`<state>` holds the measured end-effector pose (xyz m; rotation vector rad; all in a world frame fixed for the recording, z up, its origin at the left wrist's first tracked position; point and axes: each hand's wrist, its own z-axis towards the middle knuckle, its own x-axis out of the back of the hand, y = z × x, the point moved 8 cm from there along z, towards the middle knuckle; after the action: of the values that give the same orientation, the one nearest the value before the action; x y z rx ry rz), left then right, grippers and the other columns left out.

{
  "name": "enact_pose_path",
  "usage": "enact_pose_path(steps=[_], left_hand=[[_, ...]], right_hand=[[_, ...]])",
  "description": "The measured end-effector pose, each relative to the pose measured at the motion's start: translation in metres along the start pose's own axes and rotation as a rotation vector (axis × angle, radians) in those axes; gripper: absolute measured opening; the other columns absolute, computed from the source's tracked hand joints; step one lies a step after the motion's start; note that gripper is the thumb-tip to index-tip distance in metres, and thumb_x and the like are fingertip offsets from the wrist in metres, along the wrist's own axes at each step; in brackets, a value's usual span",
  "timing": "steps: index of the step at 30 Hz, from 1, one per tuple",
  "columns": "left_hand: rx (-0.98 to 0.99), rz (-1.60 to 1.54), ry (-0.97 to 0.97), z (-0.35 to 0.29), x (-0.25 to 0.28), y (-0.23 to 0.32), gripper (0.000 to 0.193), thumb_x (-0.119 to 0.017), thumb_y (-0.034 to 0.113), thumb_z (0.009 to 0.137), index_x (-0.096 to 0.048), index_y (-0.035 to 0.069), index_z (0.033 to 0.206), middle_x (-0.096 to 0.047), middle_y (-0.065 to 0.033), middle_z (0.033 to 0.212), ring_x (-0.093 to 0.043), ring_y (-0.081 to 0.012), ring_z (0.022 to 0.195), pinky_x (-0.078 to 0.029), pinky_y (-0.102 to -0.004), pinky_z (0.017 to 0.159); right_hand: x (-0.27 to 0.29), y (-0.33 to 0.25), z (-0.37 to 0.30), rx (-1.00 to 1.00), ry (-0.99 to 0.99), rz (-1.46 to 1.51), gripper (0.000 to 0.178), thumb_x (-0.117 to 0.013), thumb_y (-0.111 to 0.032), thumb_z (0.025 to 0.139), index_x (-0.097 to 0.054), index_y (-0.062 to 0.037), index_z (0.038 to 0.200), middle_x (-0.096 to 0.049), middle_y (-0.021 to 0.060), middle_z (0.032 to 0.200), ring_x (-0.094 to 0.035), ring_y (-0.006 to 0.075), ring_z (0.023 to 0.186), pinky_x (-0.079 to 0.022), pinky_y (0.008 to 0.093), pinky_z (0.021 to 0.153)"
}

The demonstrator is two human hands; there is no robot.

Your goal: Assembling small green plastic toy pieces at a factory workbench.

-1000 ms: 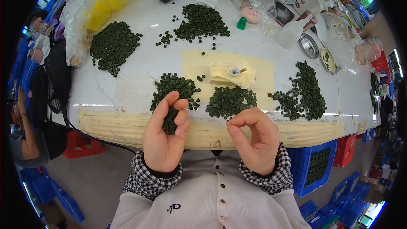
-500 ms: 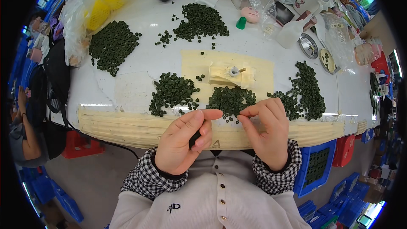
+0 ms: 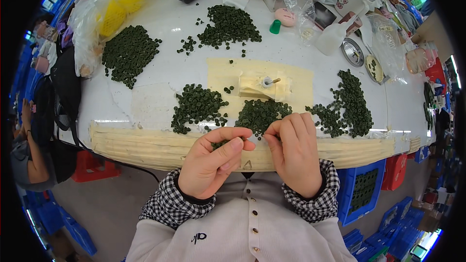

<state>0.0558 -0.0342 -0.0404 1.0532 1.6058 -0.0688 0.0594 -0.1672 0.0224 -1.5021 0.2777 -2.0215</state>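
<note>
My left hand (image 3: 212, 157) is curled around several small dark green ring-like parts (image 3: 219, 144), seen between its thumb and fingers. Thumb and index finger meet in a pinch. Just to the right, my right hand (image 3: 293, 150) has its thumb and fingers pinched, and whatever is between them is hidden. A pile of the same dark green parts (image 3: 259, 114) lies just beyond both hands. Behind that pile stands a cream taped block (image 3: 248, 84) with a thin upright pin (image 3: 275, 81) leaning right out of a metal fitting.
More piles of dark green parts lie at left (image 3: 194, 106), right (image 3: 352, 102), far left (image 3: 127, 53) and back (image 3: 230, 24). A cream padded edge (image 3: 145, 145) runs along the table front. Plastic bags, a mug (image 3: 349, 0) and a round metal tin (image 3: 353, 52) crowd the back right.
My right hand has shifted left, closer to the left hand, and its fingers have curled more. The left index finger has bent in toward the thumb, and green parts now show in that hand.
</note>
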Motion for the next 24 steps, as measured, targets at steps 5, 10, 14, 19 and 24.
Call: enact_pose_path(steps=[5, 10, 14, 19, 24], left_hand=[[-0.006, 0.06, 0.035, 0.001, -0.003, 0.0, 0.024, -0.053, 0.005, 0.092, -0.058, 0.001, 0.115, -0.066, -0.0098, 0.099, -0.036, -0.0038, 0.055, -0.032, -0.0187, 0.052], [-0.025, 0.119, -0.012, 0.002, -0.007, 0.0, 0.023, -0.054, 0.005, 0.092, -0.059, 0.001, 0.114, -0.066, -0.009, 0.097, -0.036, -0.0039, 0.056, -0.031, -0.0189, 0.053], [-0.017, 0.069, -0.016, 0.002, -0.005, -0.001, 0.02, -0.055, 0.005, 0.091, -0.059, 0.001, 0.111, -0.064, -0.0063, 0.089, -0.035, -0.0035, 0.056, -0.031, -0.0192, 0.052], [-0.013, 0.074, -0.051, 0.002, -0.006, -0.002, 0.019, -0.056, 0.006, 0.091, -0.06, 0.001, 0.109, -0.061, -0.0053, 0.088, -0.035, -0.0039, 0.057, -0.03, -0.0193, 0.052], [-0.002, 0.073, 0.016, 0.002, -0.011, 0.0, 0.018, -0.06, 0.003, 0.089, -0.063, -0.001, 0.106, -0.065, -0.0055, 0.09, -0.043, -0.0035, 0.062, -0.034, -0.0184, 0.055]], right_hand=[[0.017, -0.003, 0.001, -0.011, 0.109, 0.22, 0.013, -0.066, -0.002, 0.075, -0.056, -0.003, 0.084, -0.051, 0.0084, 0.081, -0.046, 0.027, 0.077, -0.039, 0.0359, 0.069], [0.016, -0.007, -0.001, -0.036, 0.088, 0.434, 0.012, -0.065, -0.001, 0.077, -0.056, -0.0026, 0.084, -0.052, 0.0083, 0.081, -0.047, 0.0261, 0.078, -0.039, 0.034, 0.07], [0.012, -0.008, -0.001, -0.04, 0.095, 0.496, 0.011, -0.065, -0.002, 0.078, -0.056, -0.0026, 0.085, -0.052, 0.0079, 0.081, -0.048, 0.0257, 0.08, -0.04, 0.0334, 0.072], [0.012, -0.007, -0.002, -0.048, 0.099, 0.505, 0.011, -0.065, -0.003, 0.08, -0.056, -0.0026, 0.085, -0.052, 0.0075, 0.081, -0.048, 0.0254, 0.08, -0.04, 0.0332, 0.073], [0.008, -0.007, -0.002, -0.078, 0.073, 0.577, 0.009, -0.064, -0.004, 0.081, -0.056, -0.0028, 0.085, -0.053, 0.0075, 0.082, -0.048, 0.0249, 0.079, -0.039, 0.0328, 0.072]])
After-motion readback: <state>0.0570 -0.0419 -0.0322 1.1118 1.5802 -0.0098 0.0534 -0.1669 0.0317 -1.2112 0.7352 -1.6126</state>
